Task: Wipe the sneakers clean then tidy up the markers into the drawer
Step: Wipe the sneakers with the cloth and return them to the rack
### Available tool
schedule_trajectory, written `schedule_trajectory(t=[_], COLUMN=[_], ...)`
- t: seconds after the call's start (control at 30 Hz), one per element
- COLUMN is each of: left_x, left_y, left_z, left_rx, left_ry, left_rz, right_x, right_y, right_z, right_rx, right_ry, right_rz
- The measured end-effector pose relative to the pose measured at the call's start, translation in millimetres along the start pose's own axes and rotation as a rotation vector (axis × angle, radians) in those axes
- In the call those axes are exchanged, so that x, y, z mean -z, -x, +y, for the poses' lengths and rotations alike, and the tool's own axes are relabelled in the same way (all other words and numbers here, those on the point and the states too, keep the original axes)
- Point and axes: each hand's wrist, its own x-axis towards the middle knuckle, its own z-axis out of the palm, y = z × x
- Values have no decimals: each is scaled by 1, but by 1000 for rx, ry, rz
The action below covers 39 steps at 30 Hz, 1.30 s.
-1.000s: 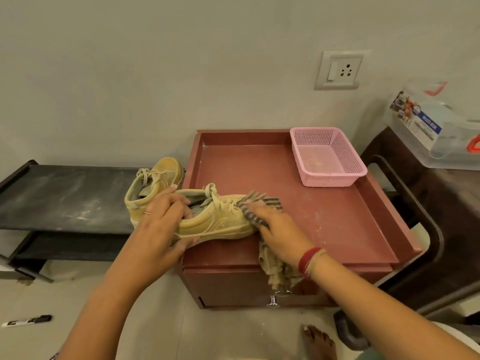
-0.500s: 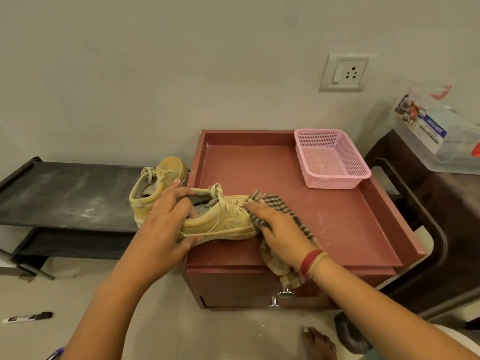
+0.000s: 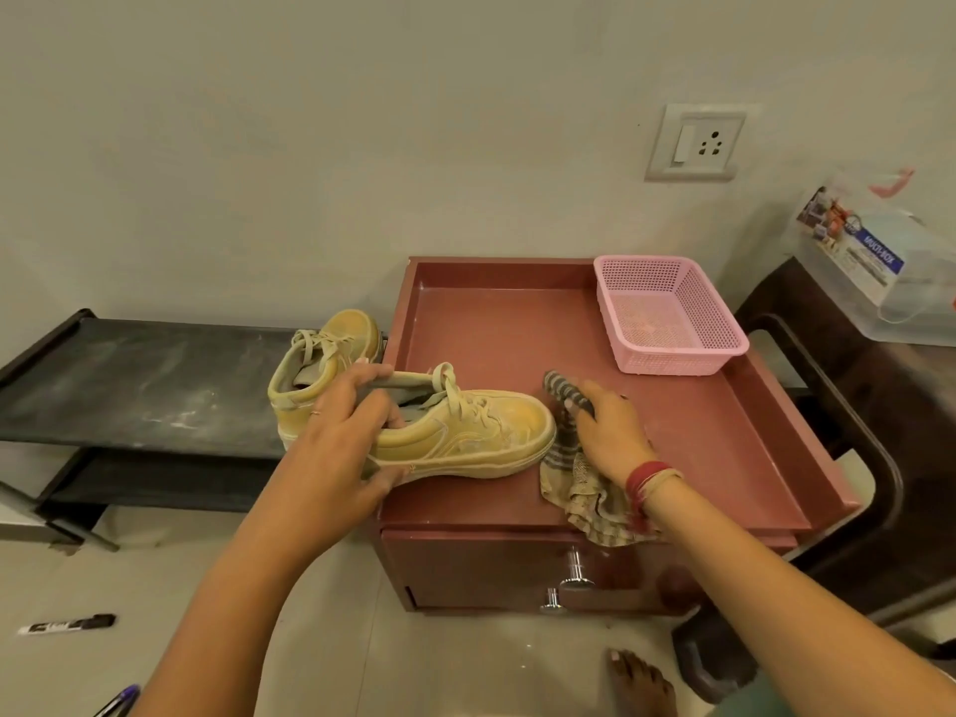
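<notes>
A dusty yellow sneaker [image 3: 481, 432] lies on the red cabinet's top [image 3: 698, 437], toe to the right. My left hand [image 3: 341, 437] grips it round the heel and collar. My right hand [image 3: 608, 432] holds a striped cloth [image 3: 584, 489] just off the sneaker's toe, with the cloth trailing over the front edge. The second yellow sneaker [image 3: 320, 364] stands behind on the black shoe rack [image 3: 129, 385]. A black marker [image 3: 67, 624] lies on the floor at the left, and a blue pen tip [image 3: 118, 700] shows at the bottom edge. The drawer front [image 3: 491, 566] with two metal knobs is closed.
A pink mesh basket [image 3: 672, 349] sits at the back right of the cabinet top. A dark chair [image 3: 838, 406] and a clear plastic box [image 3: 879, 271] stand to the right. My bare foot [image 3: 641, 680] is on the floor below the drawer.
My right hand has slid the cloth rightward off the sneaker's toe onto the cabinet top. My left hand keeps hold of the heel. The camera has shifted slightly.
</notes>
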Motion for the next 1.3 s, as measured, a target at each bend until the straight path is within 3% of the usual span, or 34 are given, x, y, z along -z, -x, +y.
schedule_trajectory(t=[0.1, 0.17, 0.27, 0.43, 0.6, 0.77, 0.9, 1.03, 1.2, 1.3], left_x=[-2, -4, -7, -5, -4, -5, -4, -4, -4, -5], left_y=[0, -3, -7, -8, -3, -5, -3, -7, -8, -8], left_z=[2, 3, 2, 3, 6, 6, 5, 6, 6, 5], left_rx=[18, 23, 35, 4, -24, -17, -2, 29, 31, 32], left_ry=[25, 30, 20, 24, 2, 13, 34, 67, 62, 50], left_rz=[29, 61, 83, 69, 33, 36, 26, 59, 57, 70], right_x=[0, -2, -4, 3, -3, 4, -7, 2, -9, -3], right_y=[8, 14, 19, 5, 24, 7, 25, 5, 22, 7], right_z=[-17, -25, -24, -16, -34, -28, -36, -18, -28, -17], right_rx=[136, 276, 462, 325, 439, 292, 393, 262, 360, 256], right_ry=[-123, -77, 182, 218, 213, 259, 137, 224, 168, 186], right_rz=[83, -41, -210, -124, -238, -119, -224, -138, -241, -159])
